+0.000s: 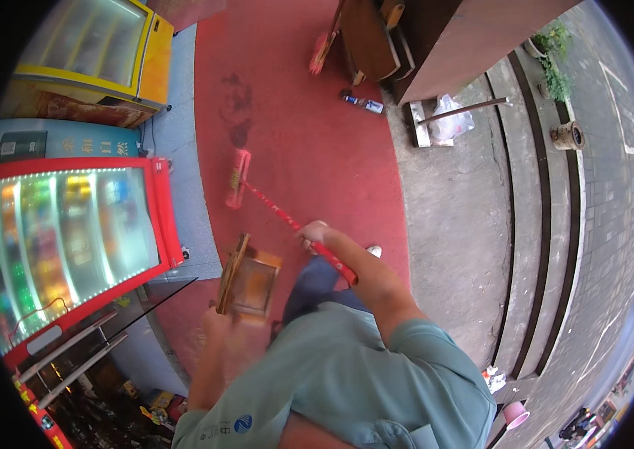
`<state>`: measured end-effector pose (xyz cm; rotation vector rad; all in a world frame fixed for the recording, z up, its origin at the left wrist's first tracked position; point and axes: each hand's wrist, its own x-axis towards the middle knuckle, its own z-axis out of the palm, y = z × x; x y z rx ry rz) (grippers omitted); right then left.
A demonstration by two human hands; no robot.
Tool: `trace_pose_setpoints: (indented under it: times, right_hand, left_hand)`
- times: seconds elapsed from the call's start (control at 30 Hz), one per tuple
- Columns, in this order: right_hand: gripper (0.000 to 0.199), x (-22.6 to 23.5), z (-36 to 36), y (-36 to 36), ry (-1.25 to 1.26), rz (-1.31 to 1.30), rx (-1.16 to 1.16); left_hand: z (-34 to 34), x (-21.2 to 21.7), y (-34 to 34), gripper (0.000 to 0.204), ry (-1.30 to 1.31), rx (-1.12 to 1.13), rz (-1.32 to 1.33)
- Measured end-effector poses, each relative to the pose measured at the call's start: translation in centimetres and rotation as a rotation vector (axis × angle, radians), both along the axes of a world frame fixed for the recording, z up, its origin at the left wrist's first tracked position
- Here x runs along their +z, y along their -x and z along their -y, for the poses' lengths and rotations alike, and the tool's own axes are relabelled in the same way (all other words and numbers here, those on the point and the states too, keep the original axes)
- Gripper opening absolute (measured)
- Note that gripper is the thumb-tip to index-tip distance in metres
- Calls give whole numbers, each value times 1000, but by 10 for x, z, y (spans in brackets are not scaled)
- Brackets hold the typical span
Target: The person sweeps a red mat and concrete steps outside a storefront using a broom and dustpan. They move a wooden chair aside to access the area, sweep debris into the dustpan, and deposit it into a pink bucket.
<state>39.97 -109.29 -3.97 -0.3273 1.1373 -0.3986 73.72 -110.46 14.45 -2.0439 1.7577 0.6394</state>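
Because the broom (237, 181), its head over the red floor (309, 142), looks light, stiff-handled and soft-bristled, your right hand (313, 235) does well, its grip wrapped around the handle (338, 266), while your left hand (217, 323) holds a wooden piece (234, 273).

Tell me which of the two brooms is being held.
The broom with the red handle, gripped in the person's right hand; no hand is on the other broom, beside the brown boards.

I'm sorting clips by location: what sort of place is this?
Probably a small shop or eatery front, open to the street: a lit, red-framed cooler and a yellow-framed cooler stand on the left, and grey steps border paving on the right.
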Motion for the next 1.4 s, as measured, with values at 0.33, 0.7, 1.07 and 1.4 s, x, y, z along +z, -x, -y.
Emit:
trace_pose_setpoints:
  times: [0.33, 0.7, 1.07, 1.4]
  right_hand:
    - [27, 88, -296, 179, -796, -199, -993]
    - [18, 209, -147, 130, -622, -97, -878]
    - [8, 108, -151, 157, -605, -6, -908]
    - [4, 106, -289, 75, -904, -236, -926]
  left_hand:
    - [98, -136, -71, 31, -465, -296, 128]
    - [189, -257, -39, 40, -444, -517, 261]
    - [194, -250, 51, 45, -598, -460, 96]
    - [243, -330, 394, 38, -323, -1005, -28]
